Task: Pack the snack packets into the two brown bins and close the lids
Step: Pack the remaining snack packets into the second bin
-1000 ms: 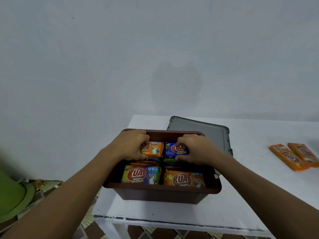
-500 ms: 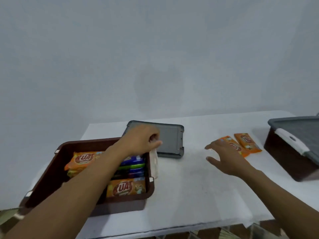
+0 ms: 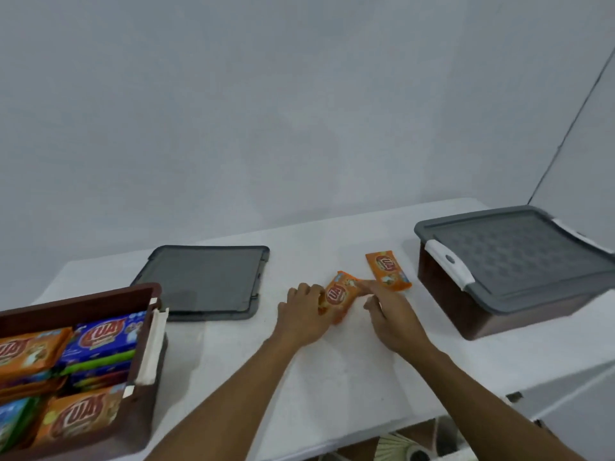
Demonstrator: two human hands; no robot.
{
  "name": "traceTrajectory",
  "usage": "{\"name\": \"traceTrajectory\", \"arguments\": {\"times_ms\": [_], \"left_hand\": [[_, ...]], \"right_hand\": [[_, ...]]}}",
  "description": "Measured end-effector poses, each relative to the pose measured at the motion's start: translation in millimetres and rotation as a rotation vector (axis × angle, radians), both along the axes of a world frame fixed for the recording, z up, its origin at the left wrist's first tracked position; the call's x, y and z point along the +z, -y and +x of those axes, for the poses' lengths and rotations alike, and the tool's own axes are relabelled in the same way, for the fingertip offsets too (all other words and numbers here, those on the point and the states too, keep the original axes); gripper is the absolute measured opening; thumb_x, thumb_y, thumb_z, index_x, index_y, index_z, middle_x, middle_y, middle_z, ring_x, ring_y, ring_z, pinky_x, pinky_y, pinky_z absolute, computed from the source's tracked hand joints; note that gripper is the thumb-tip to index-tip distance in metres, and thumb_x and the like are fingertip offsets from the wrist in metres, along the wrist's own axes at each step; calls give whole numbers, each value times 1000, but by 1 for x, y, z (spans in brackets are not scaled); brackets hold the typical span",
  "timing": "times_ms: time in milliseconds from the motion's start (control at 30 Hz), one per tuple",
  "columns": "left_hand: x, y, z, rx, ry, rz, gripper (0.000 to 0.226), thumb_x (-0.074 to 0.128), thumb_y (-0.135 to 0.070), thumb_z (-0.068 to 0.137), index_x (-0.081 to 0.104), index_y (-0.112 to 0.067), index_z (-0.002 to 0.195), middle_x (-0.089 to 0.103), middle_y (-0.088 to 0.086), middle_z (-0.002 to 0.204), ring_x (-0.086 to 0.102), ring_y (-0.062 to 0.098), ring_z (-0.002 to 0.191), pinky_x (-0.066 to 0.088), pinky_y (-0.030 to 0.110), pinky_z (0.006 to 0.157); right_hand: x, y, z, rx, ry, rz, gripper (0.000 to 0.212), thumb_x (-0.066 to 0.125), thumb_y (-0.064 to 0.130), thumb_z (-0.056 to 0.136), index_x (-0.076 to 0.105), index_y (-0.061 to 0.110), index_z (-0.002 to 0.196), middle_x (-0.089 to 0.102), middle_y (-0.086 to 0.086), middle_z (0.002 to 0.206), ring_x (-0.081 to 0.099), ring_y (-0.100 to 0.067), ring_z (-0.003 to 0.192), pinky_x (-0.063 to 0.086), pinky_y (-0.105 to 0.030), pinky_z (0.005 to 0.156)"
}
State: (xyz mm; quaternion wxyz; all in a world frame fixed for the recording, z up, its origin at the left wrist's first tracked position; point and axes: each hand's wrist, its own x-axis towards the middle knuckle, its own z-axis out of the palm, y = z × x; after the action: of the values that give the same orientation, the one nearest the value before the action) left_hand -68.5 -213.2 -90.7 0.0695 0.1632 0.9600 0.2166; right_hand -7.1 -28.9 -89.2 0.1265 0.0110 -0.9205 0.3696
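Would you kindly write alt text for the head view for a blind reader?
The left hand and right hand hold one orange snack packet over a white table, a second orange packet beside it. An open brown bin of packets sits left, near a loose grey lid; a closed brown bin stands right.

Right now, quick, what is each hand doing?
Left hand: grips the orange packet at its left edge.
Right hand: pinches the same packet's right corner.

An open brown bin (image 3: 146,414) blocks the table's (image 3: 332,387) front-left corner, a lidded bin (image 3: 492,314) its right edge. Bare surface lies between, a flat lid (image 3: 203,277) behind.
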Motion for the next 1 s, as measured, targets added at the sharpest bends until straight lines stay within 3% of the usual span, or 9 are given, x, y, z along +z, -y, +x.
{"name": "traceTrajectory", "arguments": {"times_ms": [133, 267, 367, 467, 633, 767, 833, 900, 1000], "left_hand": [[-20, -7, 13, 117, -172, -19, 73, 48, -78, 74, 42, -34, 131, 42, -8, 124, 36, 17, 116, 31, 36, 92], [-23, -5, 11, 91, -248, 18, 63, 54, -59, 76, 46, -28, 131, 45, -9, 120, 40, 17, 111, 36, 35, 88], [-22, 9, 8, 67, -235, 28, 61, 52, -49, 71, 49, -23, 126, 45, -7, 116, 40, 16, 106, 36, 34, 86], [-26, 26, 6, 115, -232, 112, 57, 56, -39, 69, 51, -21, 122, 43, -6, 111, 38, 14, 103, 39, 35, 89], [-22, 28, 6, 87, -151, 135, 58, 59, -44, 71, 47, -26, 124, 45, -11, 116, 39, 10, 110, 31, 29, 90], [-2, 29, -5, 51, 10, 35, 62, 66, -53, 79, 47, -27, 131, 44, -7, 116, 41, 12, 112, 39, 34, 96], [14, 27, -8, 7, 102, -19, 58, 73, -50, 76, 49, -25, 122, 42, -4, 111, 51, 13, 100, 51, 29, 78], [24, 23, -9, -7, 132, -74, 59, 76, -43, 75, 45, -23, 120, 47, -2, 113, 55, 12, 91, 50, 22, 62], [30, 26, -7, -17, 178, -185, 57, 76, -44, 74, 44, -22, 116, 58, -1, 111, 59, 14, 90, 50, 27, 68]], "right_hand": [[-5, -24, -17, -221, 103, 265, 47, 44, 26, 97, 37, 19, 143, 33, -4, 149, 32, -25, 133, 35, -40, 106], [-21, -27, -19, -224, 248, 468, 63, 39, 48, 95, 19, 24, 150, 12, -1, 159, 8, -23, 145, 22, -46, 113], [-28, -28, -14, -252, 106, 492, 52, 44, 54, 90, 40, 28, 134, 33, 1, 144, 24, -24, 135, 30, -45, 105], [-28, -35, -15, -272, 27, 292, 30, 58, 51, 85, 58, 29, 106, 41, 2, 132, 41, -26, 120, 40, -42, 98], [-25, -39, -9, -205, 20, 48, 15, 67, 25, 84, 59, 19, 96, 53, 3, 129, 57, -22, 113, 44, -28, 83], [3, -42, -23, -174, 309, -24, 79, 72, 21, 73, 30, 38, 138, 52, 0, 125, 54, -23, 113, 49, -38, 93], [18, -40, -30, -143, 484, 20, 104, 76, 18, 71, 9, 41, 148, 45, -4, 129, 47, -27, 119, 50, -43, 95], [26, -36, -31, -88, 526, -4, 113, 78, 12, 66, 7, 40, 150, 40, -5, 132, 47, -27, 119, 54, -41, 89], [31, -30, -27, -1, 561, 20, 108, 77, 9, 66, 14, 37, 149, 46, -3, 129, 52, -24, 112, 56, -35, 83]]}}
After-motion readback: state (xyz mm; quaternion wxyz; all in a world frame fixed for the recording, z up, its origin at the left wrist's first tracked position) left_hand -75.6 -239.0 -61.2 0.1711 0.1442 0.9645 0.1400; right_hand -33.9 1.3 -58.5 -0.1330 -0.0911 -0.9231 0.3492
